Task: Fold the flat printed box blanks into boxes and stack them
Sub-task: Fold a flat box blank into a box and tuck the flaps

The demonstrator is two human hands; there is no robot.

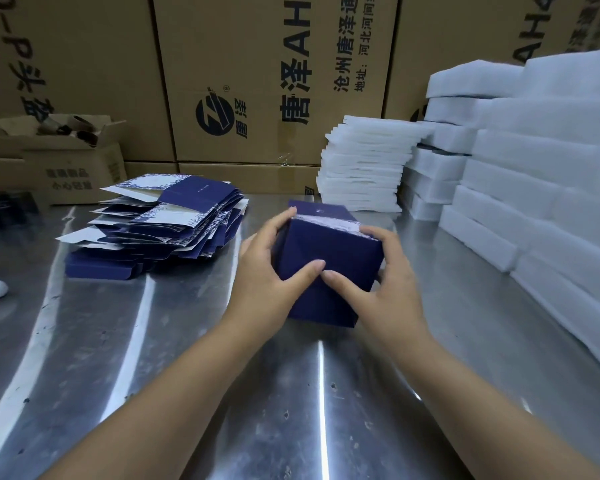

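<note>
Two bare forearms reach in from six o'clock over a scuffed, shiny steel counter [118,341]. At the centre, both grips hold one dark blue box [329,244], folded up into a squarish block and tipped so that a plain matte face looks toward the viewer. Its lower edge seems to rest on the counter, though I cannot tell for sure.

The left grip [267,271] wraps the box's left side, with the fingers curled behind and the thumb pressed flat on the near face. The right grip [388,289] mirrors it on the right side, and its thumb tip meets the left thumb near the middle of that face. A pale patterned strip runs along the box's top edge.

The box is thin printed card. It is likely very light and hollow, stiff along its creases, easy to dent on the open panels, and smooth enough to slip. Holding it by opposite sides near the corners, as here, looks safest.

At ten o'clock from the box lies a loose, fanned pile of flat blanks [163,223], blue and white with sharp die-cut flaps. From one to three o'clock stand stacks of white foam pads [364,164], soft and fuzzy-edged. Brown corrugated cartons [257,46] with black print wall the back.
</note>
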